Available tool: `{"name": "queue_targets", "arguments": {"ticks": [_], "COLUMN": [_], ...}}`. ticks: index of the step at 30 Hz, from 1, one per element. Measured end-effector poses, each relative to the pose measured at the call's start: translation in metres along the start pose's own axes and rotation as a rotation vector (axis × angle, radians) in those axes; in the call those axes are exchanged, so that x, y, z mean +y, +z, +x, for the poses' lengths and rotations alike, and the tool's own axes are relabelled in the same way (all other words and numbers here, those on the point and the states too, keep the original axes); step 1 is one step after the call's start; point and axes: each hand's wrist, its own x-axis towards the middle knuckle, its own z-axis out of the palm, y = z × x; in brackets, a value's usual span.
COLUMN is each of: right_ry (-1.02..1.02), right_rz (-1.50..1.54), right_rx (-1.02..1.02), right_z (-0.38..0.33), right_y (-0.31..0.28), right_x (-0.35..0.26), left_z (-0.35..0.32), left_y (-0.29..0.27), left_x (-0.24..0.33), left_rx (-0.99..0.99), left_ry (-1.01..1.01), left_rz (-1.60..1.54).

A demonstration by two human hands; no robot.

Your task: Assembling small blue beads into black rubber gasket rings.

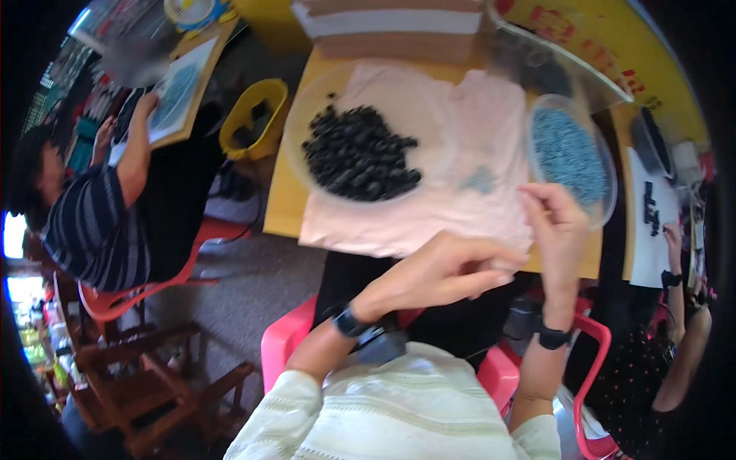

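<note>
Centrally, the left hand (441,276) and right hand (556,222) meet at the near edge of a pale pink cloth (429,222) spread over a yellow table (280,207); the left hand's fingers are drawn together in a pinch pointing toward 3 o'clock, though whether a small piece lies between them cannot be told; the right hand is loosely curled, fingertips bent toward 9 o'clock, its grasp likewise unclear; both wrists carry black bands. A clear shallow bowl (307,100) of black beads (360,153) rests on the cloth at 11 o'clock from the left hand, well apart; a clear dish (607,201) of blue beads (571,153) sits at 12 o'clock, just beside the right hand; another person in a striped shirt (96,230) sits at 9 o'clock; a pink plastic chair (284,341) lies at 7 o'clock.
</note>
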Motion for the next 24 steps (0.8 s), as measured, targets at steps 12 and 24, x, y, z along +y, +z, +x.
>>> {"name": "queue_targets", "arguments": {"ticks": [12, 24], "right_ry": [-0.586, -0.497], "right_rz": [-0.574, -0.474], "right_rx": [-0.110, -0.306], "right_z": [0.070, 0.059], "right_y": [0.109, 0.098], "right_x": [-0.014, -0.036], "left_z": [-0.058, -0.071], "left_y": [-0.012, -0.027], "left_x": [-0.001, -0.006], "left_rx": [0.243, 0.494], "left_ry": [-0.031, -0.101], "left_rz": [0.043, 0.061]}}
